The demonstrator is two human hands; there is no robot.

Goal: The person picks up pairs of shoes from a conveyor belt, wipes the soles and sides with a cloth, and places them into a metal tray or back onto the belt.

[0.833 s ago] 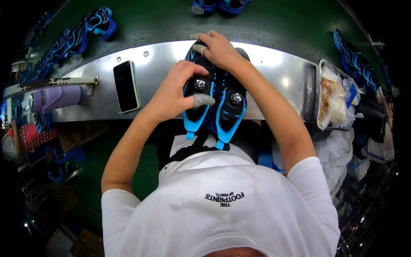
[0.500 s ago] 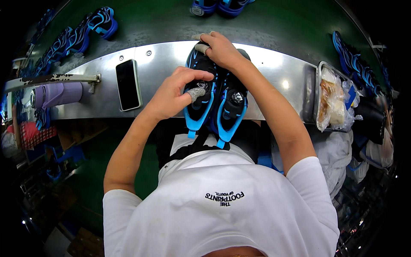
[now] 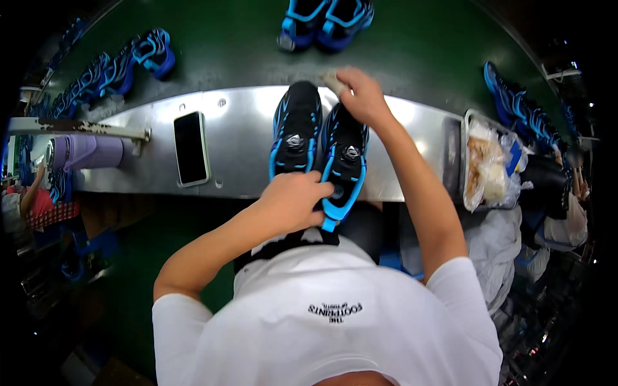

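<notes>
A pair of black shoes with bright blue trim lies side by side on the steel bench [image 3: 238, 122], toes pointing away from me. My left hand [image 3: 293, 202] grips the heel end of the pair, covering the back of the left shoe [image 3: 295, 132]. My right hand [image 3: 360, 96] rests on the toe of the right shoe [image 3: 344, 161], fingers closed around a small pale wad [image 3: 333, 80].
A dark phone [image 3: 191, 148] lies flat on the bench to the left. Another blue pair [image 3: 325, 19] and a row of blue shoes [image 3: 109, 71] sit on the green belt [image 3: 412, 45] beyond. A lilac bottle [image 3: 87, 151] is far left, a bag-filled tray [image 3: 486, 161] right.
My left hand has slid from the middle of the shoes back to their heels. My right hand has shifted a little to the right at the toes. The pair now lies straighter.
</notes>
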